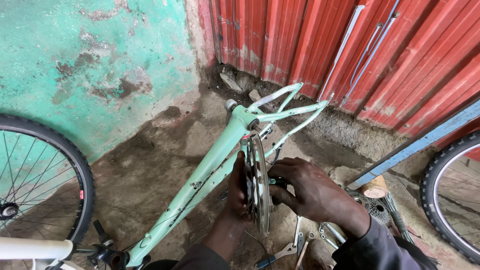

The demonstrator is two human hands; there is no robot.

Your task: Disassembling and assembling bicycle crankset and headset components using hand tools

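The left hand (236, 192) is bracing the back of the chainring (258, 187), which is sitting against the mint-green bicycle frame (210, 172). The right hand (311, 192) is closing its fingers around something at the hub, probably a crank bolt.

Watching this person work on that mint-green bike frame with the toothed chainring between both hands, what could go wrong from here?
The left hand grips the toothed metal chainring bare, so a slip could scrape skin on its teeth. The right hand works at its centre while the mint-green bicycle frame lies unclamped on the dirt ground; it might shift under force. Loose metal spanners below could be knelt on or lose small parts in the dirt.
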